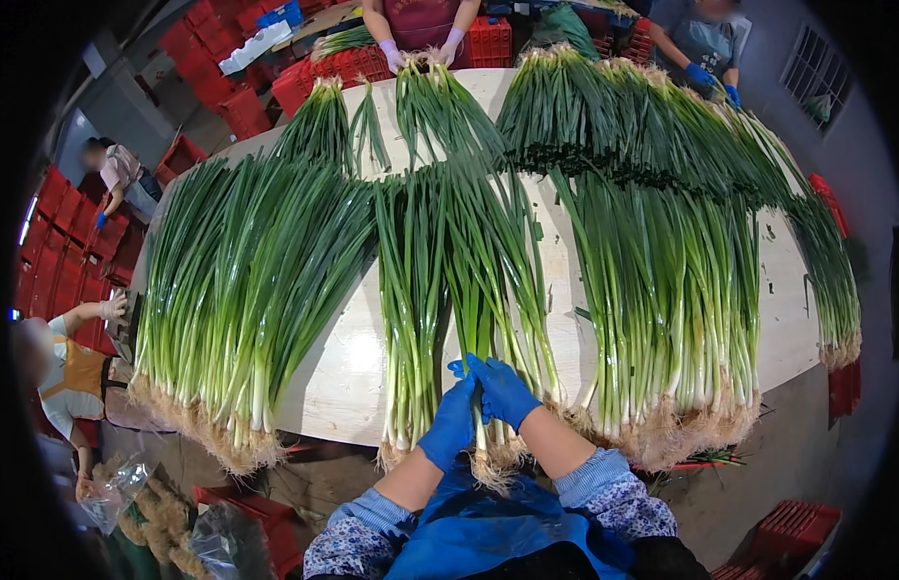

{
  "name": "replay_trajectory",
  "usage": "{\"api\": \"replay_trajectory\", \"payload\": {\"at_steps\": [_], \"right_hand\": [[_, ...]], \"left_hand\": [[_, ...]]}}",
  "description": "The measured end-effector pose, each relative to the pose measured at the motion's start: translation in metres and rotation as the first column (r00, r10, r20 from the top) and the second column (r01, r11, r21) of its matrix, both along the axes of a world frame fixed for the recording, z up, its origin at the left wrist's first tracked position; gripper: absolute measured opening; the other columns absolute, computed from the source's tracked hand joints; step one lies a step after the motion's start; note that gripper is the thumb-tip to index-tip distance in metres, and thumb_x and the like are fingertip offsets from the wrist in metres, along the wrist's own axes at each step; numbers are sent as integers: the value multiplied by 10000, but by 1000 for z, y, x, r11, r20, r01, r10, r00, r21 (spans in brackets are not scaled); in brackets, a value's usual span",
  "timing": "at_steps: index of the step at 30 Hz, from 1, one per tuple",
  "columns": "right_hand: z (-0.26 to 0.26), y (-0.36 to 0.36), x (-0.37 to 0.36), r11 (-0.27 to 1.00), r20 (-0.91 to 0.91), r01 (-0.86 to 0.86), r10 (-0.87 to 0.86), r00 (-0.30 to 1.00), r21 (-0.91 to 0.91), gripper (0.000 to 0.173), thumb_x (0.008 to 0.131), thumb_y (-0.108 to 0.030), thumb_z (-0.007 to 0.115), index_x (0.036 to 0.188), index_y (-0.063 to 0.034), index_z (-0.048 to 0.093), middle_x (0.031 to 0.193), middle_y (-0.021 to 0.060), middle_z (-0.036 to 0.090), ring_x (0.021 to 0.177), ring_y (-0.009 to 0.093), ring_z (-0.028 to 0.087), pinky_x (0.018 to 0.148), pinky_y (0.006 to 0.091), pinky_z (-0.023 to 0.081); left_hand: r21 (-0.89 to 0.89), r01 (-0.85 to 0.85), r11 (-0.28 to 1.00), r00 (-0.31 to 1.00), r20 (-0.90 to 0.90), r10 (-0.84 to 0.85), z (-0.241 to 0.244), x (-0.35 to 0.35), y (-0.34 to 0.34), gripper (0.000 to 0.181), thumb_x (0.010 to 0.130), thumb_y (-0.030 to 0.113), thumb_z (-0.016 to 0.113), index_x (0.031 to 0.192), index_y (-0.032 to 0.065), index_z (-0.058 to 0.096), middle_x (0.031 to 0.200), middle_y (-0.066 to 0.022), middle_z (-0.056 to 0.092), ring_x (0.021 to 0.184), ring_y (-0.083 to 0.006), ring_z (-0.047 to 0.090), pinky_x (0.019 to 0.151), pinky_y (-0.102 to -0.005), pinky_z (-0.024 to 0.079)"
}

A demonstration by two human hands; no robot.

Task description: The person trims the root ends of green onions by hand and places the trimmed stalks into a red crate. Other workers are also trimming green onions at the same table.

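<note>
My left hand [451, 424] and my right hand [501, 391], both in blue gloves, meet at the near edge of the pale table [340, 370]. Between them they hold a green onion [481, 435] by its stalk, its roots hanging towards my apron. Under and around my hands lies a narrow group of green onions [413, 312], roots towards me. Wide rows of green onions lie to the left [239, 304] and to the right [667, 312]. My fingertips partly hide the held stalk.
Across the table a person in pink gloves [422, 58] holds onions by the roots; another person in blue gloves [714, 78] stands at the far right. More onions [565, 109] line the far side. Two people are at left, near red crates [65, 246]. A red crate [779, 540] lies low right.
</note>
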State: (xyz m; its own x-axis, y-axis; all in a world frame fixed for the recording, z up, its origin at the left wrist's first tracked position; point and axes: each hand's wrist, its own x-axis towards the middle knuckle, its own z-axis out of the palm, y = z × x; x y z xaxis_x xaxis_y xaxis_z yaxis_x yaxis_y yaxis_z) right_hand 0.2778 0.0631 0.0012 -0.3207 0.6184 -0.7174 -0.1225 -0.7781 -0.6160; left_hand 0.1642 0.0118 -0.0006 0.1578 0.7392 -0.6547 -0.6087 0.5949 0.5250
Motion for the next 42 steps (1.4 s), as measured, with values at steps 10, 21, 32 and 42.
{"api": "replay_trajectory", "payload": {"at_steps": [10, 21, 32, 42], "right_hand": [[24, -53, 55, 978, -465, 210, -183, 866, 5, 385, 997, -233, 432, 1245, 45, 529, 724, 40, 557, 600, 114, 500, 540, 233, 427], [167, -92, 137, 833, 40, 50, -86, 995, 551, 327, 904, -173, 522, 1083, 74, 642, 756, 92, 674, 540, 58, 510, 482, 200, 407], [199, -90, 163, 501, -419, 503, -278, 864, 704, 341, 925, -256, 523, 982, 62, 631, 847, 174, 663, 530, 139, 581, 442, 237, 436], [-24, -11, 111, 812, 826, -428, -113, 552, 397, 448, 761, -233, 753, 1079, 30, 578, 941, 151, 651, 805, 258, 635, 698, 341, 511]], "left_hand": [[40, 21, 999, 935, -355, -5, -32, -20, 9, 311, 951, 338, 533, 990, 47, 637, 747, -13, 598, 595, -109, 526, 540, -253, 447], [60, 172, 983, 936, -322, -144, -13, -10, 16, 348, 866, 139, 643, 1180, 68, 513, 927, -84, 619, 667, -144, 578, 580, -276, 471], [100, 120, 988, 940, -331, -80, -6, 0, 0, 396, 875, 63, 602, 1245, 59, 459, 929, -119, 621, 675, -155, 587, 598, -285, 484], [104, 177, 979, 931, -341, -132, -4, 6, -1, 503, 838, 145, 663, 1290, 51, 465, 936, -66, 635, 742, -164, 633, 607, -274, 451]]}}
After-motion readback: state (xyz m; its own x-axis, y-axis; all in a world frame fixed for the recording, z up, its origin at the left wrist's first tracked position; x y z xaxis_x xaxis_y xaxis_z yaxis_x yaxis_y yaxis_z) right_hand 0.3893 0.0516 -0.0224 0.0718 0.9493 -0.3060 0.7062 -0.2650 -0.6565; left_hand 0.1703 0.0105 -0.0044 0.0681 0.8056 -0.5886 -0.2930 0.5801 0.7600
